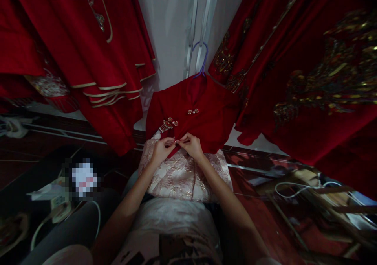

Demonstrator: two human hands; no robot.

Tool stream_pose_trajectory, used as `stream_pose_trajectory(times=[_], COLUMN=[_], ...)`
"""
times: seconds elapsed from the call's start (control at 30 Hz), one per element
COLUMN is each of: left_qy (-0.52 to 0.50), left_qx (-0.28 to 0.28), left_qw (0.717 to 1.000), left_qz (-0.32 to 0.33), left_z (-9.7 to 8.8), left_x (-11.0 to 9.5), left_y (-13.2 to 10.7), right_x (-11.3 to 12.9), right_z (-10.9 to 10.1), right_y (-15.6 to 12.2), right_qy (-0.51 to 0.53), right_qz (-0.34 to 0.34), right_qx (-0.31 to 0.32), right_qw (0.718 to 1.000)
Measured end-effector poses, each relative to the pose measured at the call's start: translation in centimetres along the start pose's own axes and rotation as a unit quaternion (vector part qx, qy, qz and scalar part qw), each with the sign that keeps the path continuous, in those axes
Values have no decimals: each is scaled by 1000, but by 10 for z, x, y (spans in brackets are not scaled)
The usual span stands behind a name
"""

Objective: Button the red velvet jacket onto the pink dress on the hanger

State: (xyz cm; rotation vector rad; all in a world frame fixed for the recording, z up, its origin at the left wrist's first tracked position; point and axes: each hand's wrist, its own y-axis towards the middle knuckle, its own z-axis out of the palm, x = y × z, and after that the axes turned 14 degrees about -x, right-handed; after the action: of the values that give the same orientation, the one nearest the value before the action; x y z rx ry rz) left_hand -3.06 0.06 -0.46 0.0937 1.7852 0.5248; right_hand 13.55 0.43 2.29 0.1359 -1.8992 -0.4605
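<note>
Head view: the small bright ornament point(176, 142) lies at the red jacket's point(209, 125) lower front, directly between the left hand point(163, 149) and the right hand point(191, 144), which are about equally near it. The fingers of both hands are pinched together on it from opposite sides, their tips almost meeting; it is too small to tell its long axis, or which hand carries the cloth edge. The jacket's own length runs from its neck, away from the person, down towards the lap, and its cloth looks plain, smooth and matt. Just below the jacket's neck opening sits a flower-shaped beaded clasp point(193, 111); on the jacket's left front is another jewelled clasp point(172, 122), with a fringed, fan-like ornament point(166, 127) beside it. Under the jacket's near edge spreads pale brocade point(184, 178), raised in pinkish patterns with glinting threads. At the jacket's neck stands a thin purple hanger point(203, 62). Left of the jacket hang red garments point(114, 64) with pale piped hems in soft folds; right of it, a red garment point(306, 135) bears dense, glittering gold embroidery point(341, 72).
</note>
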Motion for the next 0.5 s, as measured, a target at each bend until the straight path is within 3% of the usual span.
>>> stream_pose_trajectory(times=[0.3, 0.5], left_qy=[11, 68], left_qx=[40, -32], left_qw=[999, 995], left_qz=[6, 66], left_z=[-4, 2], left_x=[2, 9], left_y=[1, -4], right_x=[-1, -4], right_z=[7, -9], right_y=[-6, 9], right_qy=[-12, -70], right_qz=[-18, -3], right_qx=[-20, 21], right_qw=[1000, 997])
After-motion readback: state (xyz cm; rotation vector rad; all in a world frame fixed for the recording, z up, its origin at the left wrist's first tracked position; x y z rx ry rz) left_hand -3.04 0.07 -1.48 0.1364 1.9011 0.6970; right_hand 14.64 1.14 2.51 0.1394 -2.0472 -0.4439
